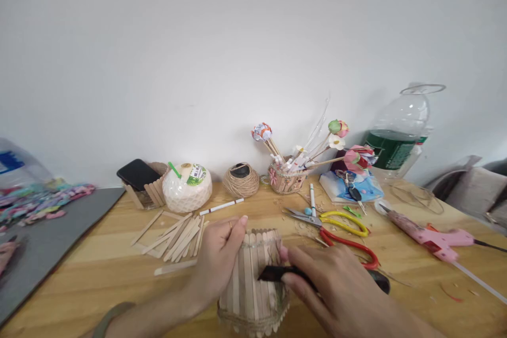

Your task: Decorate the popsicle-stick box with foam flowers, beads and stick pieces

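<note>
A container made of upright wooden craft sticks [246, 285], with twine round its lower part, stands at the bottom centre. My left hand [222, 253] is closed on its left upper side, thumb raised near the rim. In my right hand [332, 285] is a black-handled tool [273, 273], perhaps a cutter, its tip pointing left across the front of the sticks. Fingers of the right hand also come near the container's right side. Loose craft sticks [180, 237] lie left of my left hand.
Yellow-and-red scissors [344, 223] and a pink glue gun [439, 240] lie to the right. Behind are a phone [138, 173] in a stick holder, a white coconut [187, 190], a twine ball [241, 180], a decorated pot [287, 178] and a large bottle [398, 132].
</note>
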### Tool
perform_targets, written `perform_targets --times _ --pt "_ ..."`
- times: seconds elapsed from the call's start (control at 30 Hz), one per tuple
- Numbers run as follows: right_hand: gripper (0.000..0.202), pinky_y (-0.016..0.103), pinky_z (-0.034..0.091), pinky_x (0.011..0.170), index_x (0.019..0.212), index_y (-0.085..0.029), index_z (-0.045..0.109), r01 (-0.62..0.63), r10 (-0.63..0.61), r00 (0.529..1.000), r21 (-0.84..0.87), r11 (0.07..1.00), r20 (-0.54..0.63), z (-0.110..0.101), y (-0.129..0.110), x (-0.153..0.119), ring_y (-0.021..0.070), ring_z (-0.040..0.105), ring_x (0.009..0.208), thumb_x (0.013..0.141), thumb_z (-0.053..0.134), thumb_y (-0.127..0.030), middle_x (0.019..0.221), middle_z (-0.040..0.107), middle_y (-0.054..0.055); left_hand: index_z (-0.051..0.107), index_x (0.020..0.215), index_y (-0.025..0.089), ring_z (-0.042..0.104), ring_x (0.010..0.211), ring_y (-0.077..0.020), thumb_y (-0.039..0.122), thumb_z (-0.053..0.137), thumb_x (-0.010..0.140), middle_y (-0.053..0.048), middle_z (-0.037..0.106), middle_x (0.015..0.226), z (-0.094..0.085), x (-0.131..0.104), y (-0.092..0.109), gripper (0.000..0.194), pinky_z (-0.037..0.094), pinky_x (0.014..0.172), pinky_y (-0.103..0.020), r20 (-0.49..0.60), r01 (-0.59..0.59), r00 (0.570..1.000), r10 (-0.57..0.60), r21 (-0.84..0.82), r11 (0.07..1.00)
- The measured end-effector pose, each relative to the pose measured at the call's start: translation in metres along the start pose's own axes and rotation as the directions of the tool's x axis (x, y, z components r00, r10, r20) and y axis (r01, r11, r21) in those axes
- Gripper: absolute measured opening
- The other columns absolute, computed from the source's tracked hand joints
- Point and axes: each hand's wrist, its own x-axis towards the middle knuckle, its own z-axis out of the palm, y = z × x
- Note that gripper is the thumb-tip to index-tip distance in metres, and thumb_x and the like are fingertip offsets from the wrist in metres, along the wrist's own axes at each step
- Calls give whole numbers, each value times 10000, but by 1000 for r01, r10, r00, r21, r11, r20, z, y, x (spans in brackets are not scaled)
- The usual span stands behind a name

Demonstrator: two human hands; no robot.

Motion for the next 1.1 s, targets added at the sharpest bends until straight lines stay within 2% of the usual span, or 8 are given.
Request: perform_targets --times 0.1,0.2,0.53,0.77,0.83,0.93,1.03,1.1 --pt "238 270 221 485 841 -231 481 -57 55 992 -14 998 -114 0 5 -2 177 566 524 942 288 -328 639 620 -13 252 508 208 293 505 -101 393 374 860 48 279 512 -1 1 -2 416 265 496 -235 -20 21 1000 -21 -3 1000" --pt "264 271 188 472 765 -230 453 -70 58 988 -79 994 -145 1 7 2 183 548 489 939 291 -344 594 600 -12 283 484 206 319 505 -108 410 390 852 44 302 491 -1 3 -3 434 288 493 -232 -33 30 999 -31 -8 1000" --pt "229 280 159 485 800 -224 465 -52 45 996 -88 995 -79 2 5 11 187 570 532 924 322 -352 658 632 1 241 506 209 282 500 -99 390 384 850 48 266 510 -1 1 -4 414 261 492 -237 -41 9 999 -8 27 1000" --pt "237 288 216 503 932 -219 529 -55 55 996 -6 998 76 0 -3 2 205 592 592 913 327 -341 736 663 31 238 511 210 279 488 -96 389 387 846 49 264 506 0 1 -2 408 254 484 -241 -55 20 998 -18 40 999" --pt "233 286 254 516 915 -215 557 -81 72 985 51 995 157 -4 -5 0 204 591 597 893 368 -350 737 666 36 246 508 209 282 481 -94 384 390 847 50 277 500 0 1 -1 408 256 480 -239 -45 9 999 -8 33 999" --pt "280 274 337 559 809 -218 600 -148 82 966 265 953 247 -14 -5 -3 187 589 640 890 384 -375 727 658 25 294 510 203 331 496 -100 384 378 859 43 334 505 -1 1 -1 402 289 495 -231 -22 33 999 -33 1 999" --pt "412 263 406 607 838 -207 625 -255 204 967 536 805 154 -20 -1 -4 171 573 692 913 303 -453 757 634 27 287 510 204 338 508 -102 379 387 859 42 335 512 -1 1 -2 402 303 505 -228 -24 33 999 -33 -18 999" --pt "429 247 420 573 878 -194 622 -296 292 949 669 682 122 -21 1 -4 152 548 652 883 339 -518 770 613 22 286 512 205 321 508 -102 375 392 857 43 324 514 -1 1 -3 399 301 503 -228 -28 26 999 -27 -26 999"
